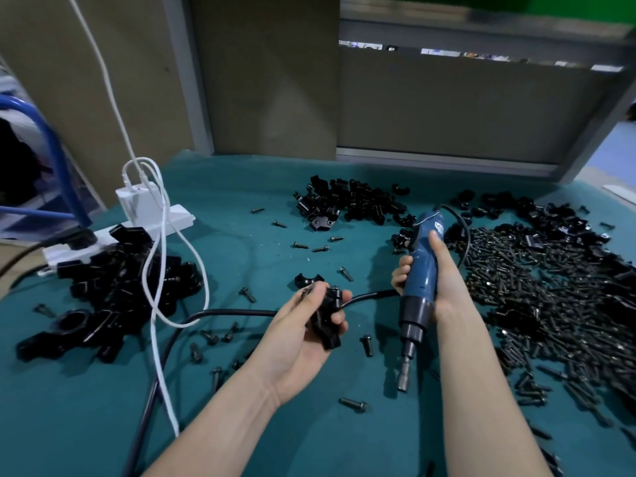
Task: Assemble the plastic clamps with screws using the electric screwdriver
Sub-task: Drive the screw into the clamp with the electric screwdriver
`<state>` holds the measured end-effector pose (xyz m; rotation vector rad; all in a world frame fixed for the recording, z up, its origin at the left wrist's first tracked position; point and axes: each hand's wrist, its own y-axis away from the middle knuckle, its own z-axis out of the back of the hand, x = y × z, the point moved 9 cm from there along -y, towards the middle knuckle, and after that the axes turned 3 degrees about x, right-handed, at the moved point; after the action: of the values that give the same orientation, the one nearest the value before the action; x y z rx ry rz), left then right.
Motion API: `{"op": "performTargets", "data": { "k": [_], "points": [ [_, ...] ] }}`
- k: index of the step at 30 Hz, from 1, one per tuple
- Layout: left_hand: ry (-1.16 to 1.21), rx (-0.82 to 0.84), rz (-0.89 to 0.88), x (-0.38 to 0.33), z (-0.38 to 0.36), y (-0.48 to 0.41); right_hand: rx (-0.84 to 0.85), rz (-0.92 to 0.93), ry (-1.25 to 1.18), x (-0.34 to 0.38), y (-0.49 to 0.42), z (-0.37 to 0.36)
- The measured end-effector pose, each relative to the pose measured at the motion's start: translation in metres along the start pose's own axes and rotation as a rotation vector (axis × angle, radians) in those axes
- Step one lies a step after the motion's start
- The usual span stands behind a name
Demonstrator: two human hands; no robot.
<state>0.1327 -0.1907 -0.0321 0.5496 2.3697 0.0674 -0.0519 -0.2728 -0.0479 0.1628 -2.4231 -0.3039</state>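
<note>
At the lower centre of the frame a loose screw (352,404) is seen lying on the teal table cover (258,407). Just above it a black plastic clamp (327,321) is gripped in the curled fingers of the left hand (303,339), while the blue electric screwdriver (421,270) is clasped by the right hand (442,280), its bit pointed downward and held apart from the clamp. Farther up, a heap of screws (550,304) is spread at the right and a heap of clamps (113,290) at the left, with a pile of clamp parts (351,201) and a white power strip (172,218) set beyond them.
</note>
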Motion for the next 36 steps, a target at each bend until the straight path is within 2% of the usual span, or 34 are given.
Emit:
{"op": "performTargets", "data": {
  "k": [7,16,19,23,25,27,28,30,32,36],
  "points": [
    [-0.048,0.059,0.003,0.003,-0.007,0.003,0.044,0.019,0.076,0.001,-0.002,0.003],
    [-0.292,-0.052,-0.233,-0.021,-0.017,0.015,0.094,-0.008,0.064,-0.001,0.003,0.003],
    [-0.480,0.008,-0.278,-0.037,-0.029,0.038,0.087,-0.008,0.056,-0.003,0.000,0.005],
    [-0.837,0.007,-0.496,-0.086,-0.028,0.096,0.053,0.013,0.091,-0.003,-0.004,0.005],
    [-1.037,-0.155,-0.679,-0.129,-0.016,0.126,0.032,0.022,0.100,-0.001,-0.006,0.008],
    [-1.245,-0.523,-0.810,-0.181,0.013,0.148,0.015,0.025,0.103,0.001,-0.006,0.011],
    [-1.319,-0.689,-0.797,-0.202,0.030,0.151,0.012,0.024,0.105,0.002,-0.005,0.011],
    [-1.402,-0.822,-0.618,-0.225,0.065,0.134,0.012,0.028,0.105,0.003,-0.003,0.010],
    [-1.562,-0.800,-0.428,-0.227,0.089,0.106,0.010,0.034,0.095,0.005,-0.001,0.009],
    [-1.809,-0.755,-0.302,-0.220,0.116,0.076,0.004,0.038,0.067,0.005,0.002,0.011]
  ]
}}
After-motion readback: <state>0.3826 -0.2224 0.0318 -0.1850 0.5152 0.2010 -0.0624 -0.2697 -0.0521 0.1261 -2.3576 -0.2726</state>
